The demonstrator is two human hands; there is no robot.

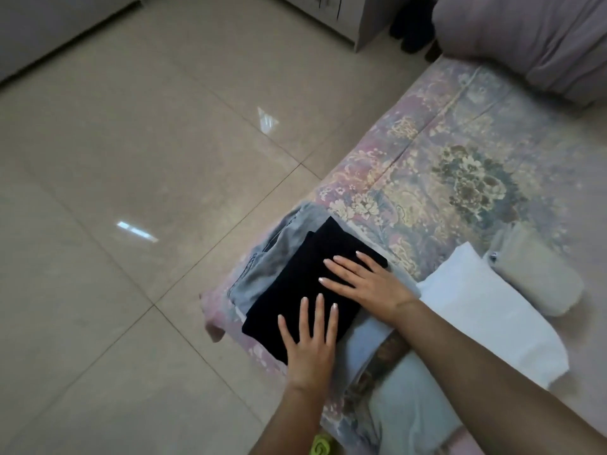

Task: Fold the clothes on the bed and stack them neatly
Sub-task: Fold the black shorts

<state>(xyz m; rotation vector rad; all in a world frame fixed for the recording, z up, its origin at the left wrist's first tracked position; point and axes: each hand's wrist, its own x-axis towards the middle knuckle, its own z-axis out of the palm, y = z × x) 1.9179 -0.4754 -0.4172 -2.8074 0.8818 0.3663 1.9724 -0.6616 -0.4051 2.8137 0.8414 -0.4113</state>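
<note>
While we press the black fold point(305, 284) flat on the jeans point(262, 267) at the bed point(460, 165) corner, left hand point(310, 346) and right hand point(368, 284) lie spread, seemingly smoothing the stack; beyond it, white cloth point(486, 307) waits.

The jeans point(279, 254) lie mostly under the black garment point(305, 284), only their left side and top corner showing; part of that black cloth is covered by the left hand point(310, 343) and right hand point(364, 284). The right forearm hides the near part of the white garment point(486, 310); the pale blue garment point(410, 408) runs off the bottom edge; the yellow-green thing point(320, 448) there is cut off and cannot be identified. The pillow point(532, 37) is cropped by the top and right edges; the dark shapes point(410, 27) beside it are too dim to tell.
</note>
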